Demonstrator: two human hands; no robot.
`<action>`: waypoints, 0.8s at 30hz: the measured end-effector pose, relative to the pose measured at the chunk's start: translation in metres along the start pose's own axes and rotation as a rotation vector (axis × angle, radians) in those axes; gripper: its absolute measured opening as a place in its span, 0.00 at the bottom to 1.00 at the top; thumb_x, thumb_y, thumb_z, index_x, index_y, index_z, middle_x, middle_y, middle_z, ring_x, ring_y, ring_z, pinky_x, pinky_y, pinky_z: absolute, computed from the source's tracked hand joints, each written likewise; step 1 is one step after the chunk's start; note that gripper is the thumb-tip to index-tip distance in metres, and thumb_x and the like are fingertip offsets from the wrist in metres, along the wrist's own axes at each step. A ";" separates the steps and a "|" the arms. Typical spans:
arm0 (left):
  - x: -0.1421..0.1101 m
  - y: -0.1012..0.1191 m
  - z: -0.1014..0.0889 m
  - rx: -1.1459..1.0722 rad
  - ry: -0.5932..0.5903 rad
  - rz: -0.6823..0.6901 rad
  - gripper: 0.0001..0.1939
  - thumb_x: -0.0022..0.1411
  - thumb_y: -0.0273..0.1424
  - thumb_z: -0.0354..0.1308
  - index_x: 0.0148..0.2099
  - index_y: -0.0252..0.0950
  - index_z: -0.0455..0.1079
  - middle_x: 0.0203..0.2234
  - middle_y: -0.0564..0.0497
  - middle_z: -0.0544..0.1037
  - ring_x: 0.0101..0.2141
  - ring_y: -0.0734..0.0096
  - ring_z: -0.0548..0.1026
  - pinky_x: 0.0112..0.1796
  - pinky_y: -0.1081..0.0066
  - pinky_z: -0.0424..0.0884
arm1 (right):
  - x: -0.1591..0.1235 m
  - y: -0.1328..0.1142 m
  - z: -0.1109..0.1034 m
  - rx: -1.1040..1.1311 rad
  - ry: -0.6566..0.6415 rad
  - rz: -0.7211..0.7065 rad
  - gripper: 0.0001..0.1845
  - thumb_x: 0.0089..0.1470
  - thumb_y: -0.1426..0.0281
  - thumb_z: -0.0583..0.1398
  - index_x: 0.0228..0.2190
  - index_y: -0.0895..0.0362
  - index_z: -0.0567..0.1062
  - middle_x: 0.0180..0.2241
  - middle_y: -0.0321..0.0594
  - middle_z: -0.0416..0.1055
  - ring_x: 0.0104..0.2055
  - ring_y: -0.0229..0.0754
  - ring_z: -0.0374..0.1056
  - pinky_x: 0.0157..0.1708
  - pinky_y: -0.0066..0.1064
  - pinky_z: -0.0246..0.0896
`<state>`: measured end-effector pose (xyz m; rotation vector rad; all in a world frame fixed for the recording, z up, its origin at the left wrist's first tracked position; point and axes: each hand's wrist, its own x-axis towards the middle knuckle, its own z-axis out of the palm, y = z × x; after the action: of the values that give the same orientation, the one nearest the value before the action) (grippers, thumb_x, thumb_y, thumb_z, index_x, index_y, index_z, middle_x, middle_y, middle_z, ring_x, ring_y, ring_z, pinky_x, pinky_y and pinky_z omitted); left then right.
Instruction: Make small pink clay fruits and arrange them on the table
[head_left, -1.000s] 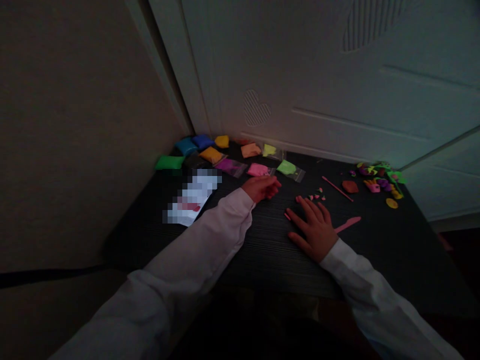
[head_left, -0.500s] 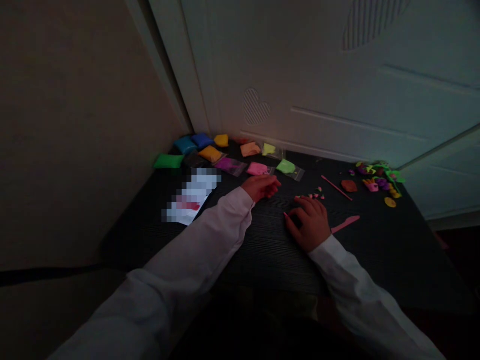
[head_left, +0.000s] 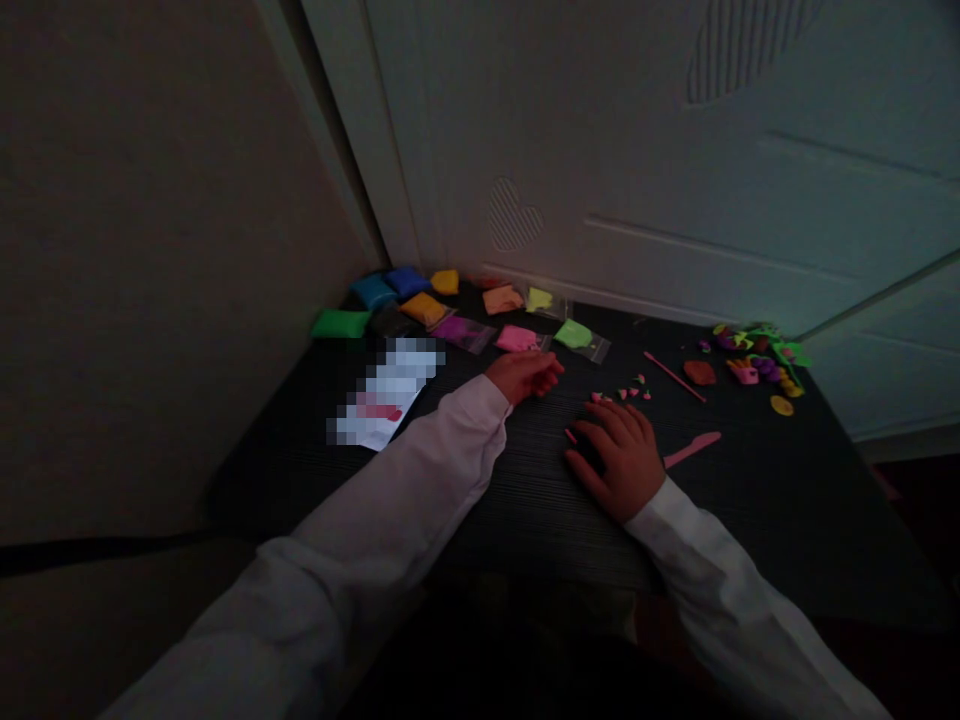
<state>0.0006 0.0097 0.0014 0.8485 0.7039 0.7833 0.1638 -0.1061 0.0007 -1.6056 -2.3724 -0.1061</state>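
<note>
My left hand (head_left: pixel 525 376) rests side-on just in front of a packet of pink clay (head_left: pixel 516 338), its fingers curled together. Anything inside those fingers is hidden. Palm down on the dark table, my right hand (head_left: pixel 619 452) has its fingers spread and the thumb apart from the rest. A small pink piece (head_left: pixel 571 436) lies by the thumb and index fingertips. Just beyond the right fingers sit several tiny pink-and-green clay bits (head_left: pixel 628 393). A pink plastic knife (head_left: pixel 694 448) lies beside the right wrist, its near end partly hidden by the hand.
A lit phone screen (head_left: pixel 386 400), partly blurred, lies at left. Clay packets, including green (head_left: pixel 341 323) and light green (head_left: pixel 574 334), line the back. At right are a thin pink stick (head_left: pixel 675 376), a reddish-brown lump (head_left: pixel 700 373) and coloured clay models (head_left: pixel 765 362). A white panel (head_left: pixel 600 150) rises behind.
My right hand has slid slightly down and its thumb has moved off the small pink piece, leaving more of the tiny clay bits showing. My left hand has hardly moved.
</note>
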 end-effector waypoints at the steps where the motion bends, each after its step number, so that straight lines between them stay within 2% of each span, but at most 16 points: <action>1: 0.000 0.000 0.000 0.001 0.000 0.000 0.12 0.50 0.35 0.56 0.27 0.28 0.69 0.17 0.52 0.69 0.18 0.82 0.65 0.21 0.78 0.58 | -0.002 0.000 0.000 -0.017 -0.027 -0.025 0.22 0.50 0.57 0.50 0.45 0.52 0.66 0.53 0.45 0.55 0.57 0.50 0.46 0.53 0.48 0.35; 3: 0.000 0.000 0.000 0.002 -0.001 0.006 0.11 0.50 0.34 0.56 0.27 0.28 0.69 0.17 0.52 0.69 0.18 0.82 0.65 0.21 0.78 0.58 | -0.004 0.001 -0.001 -0.050 -0.076 -0.062 0.26 0.50 0.54 0.49 0.50 0.47 0.61 0.57 0.45 0.47 0.58 0.52 0.41 0.53 0.52 0.32; 5: -0.001 0.000 0.001 0.005 -0.002 0.011 0.11 0.51 0.34 0.55 0.27 0.28 0.69 0.17 0.51 0.69 0.18 0.82 0.65 0.21 0.78 0.57 | -0.005 0.003 0.000 -0.075 -0.107 -0.065 0.27 0.49 0.53 0.48 0.51 0.46 0.58 0.58 0.45 0.43 0.59 0.53 0.40 0.53 0.53 0.31; 10: -0.001 0.000 0.001 0.005 -0.008 0.012 0.12 0.50 0.34 0.56 0.27 0.28 0.68 0.16 0.52 0.68 0.18 0.82 0.65 0.21 0.78 0.57 | -0.006 0.007 0.001 -0.130 -0.103 0.027 0.28 0.50 0.52 0.47 0.51 0.48 0.59 0.59 0.47 0.41 0.59 0.54 0.40 0.52 0.53 0.31; 14: -0.001 0.000 0.001 0.008 -0.002 0.013 0.11 0.50 0.34 0.56 0.27 0.28 0.68 0.16 0.52 0.69 0.18 0.82 0.65 0.21 0.78 0.57 | -0.007 0.004 -0.001 -0.110 -0.149 -0.097 0.30 0.48 0.49 0.46 0.52 0.45 0.57 0.59 0.46 0.40 0.59 0.53 0.38 0.53 0.53 0.28; 16: 0.000 0.000 0.000 0.011 0.001 0.005 0.11 0.50 0.34 0.55 0.27 0.28 0.68 0.17 0.52 0.69 0.18 0.82 0.65 0.21 0.78 0.57 | -0.007 0.003 -0.001 -0.105 -0.162 -0.115 0.30 0.48 0.49 0.46 0.52 0.44 0.57 0.59 0.46 0.40 0.59 0.53 0.38 0.53 0.53 0.28; 21: -0.001 0.000 0.000 0.007 0.003 0.004 0.11 0.51 0.33 0.55 0.27 0.28 0.68 0.16 0.52 0.69 0.18 0.81 0.65 0.21 0.78 0.57 | -0.008 0.007 0.000 -0.129 -0.121 0.018 0.29 0.50 0.51 0.46 0.52 0.47 0.58 0.59 0.47 0.39 0.59 0.53 0.37 0.53 0.53 0.29; 24: -0.001 0.001 0.001 0.009 0.008 -0.004 0.10 0.52 0.32 0.54 0.26 0.28 0.68 0.16 0.52 0.68 0.18 0.81 0.65 0.21 0.78 0.56 | -0.009 0.008 0.000 -0.089 -0.149 -0.104 0.30 0.48 0.50 0.47 0.52 0.44 0.57 0.59 0.46 0.38 0.60 0.54 0.37 0.53 0.53 0.29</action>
<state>0.0004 0.0085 0.0028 0.8521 0.7163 0.7810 0.1738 -0.1109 -0.0023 -1.5799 -2.5994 -0.1183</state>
